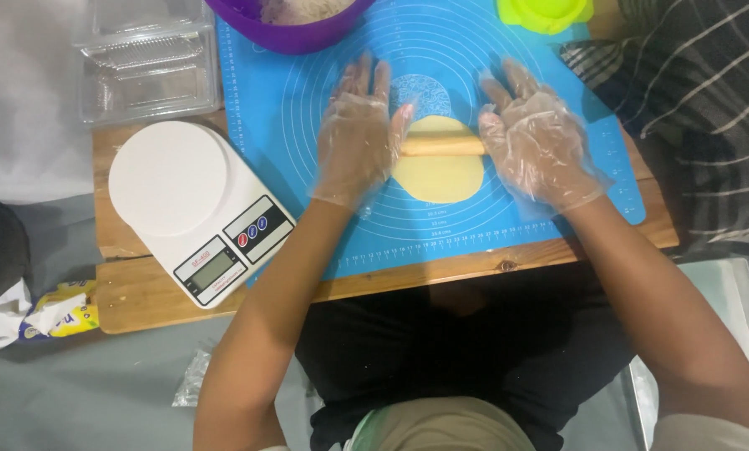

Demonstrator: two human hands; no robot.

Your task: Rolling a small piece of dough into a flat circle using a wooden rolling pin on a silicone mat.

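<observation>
A thin wooden rolling pin [441, 147] lies across a flat round of pale yellow dough [438, 175] on a blue silicone baking mat [291, 125] printed with circles. My left hand [356, 134] in a clear plastic glove presses flat on the pin's left end. My right hand [535, 142], also gloved, presses flat on its right end. Both palms face down with fingers spread, and the pin's ends are hidden under them.
A white kitchen scale [192, 209] sits left of the mat on a wooden board [141, 292]. A purple bowl [284, 32] stands at the mat's top, a lime green lid [545, 13] at top right. A clear plastic container [145, 63] is at top left. Checked cloth [708, 108] lies right.
</observation>
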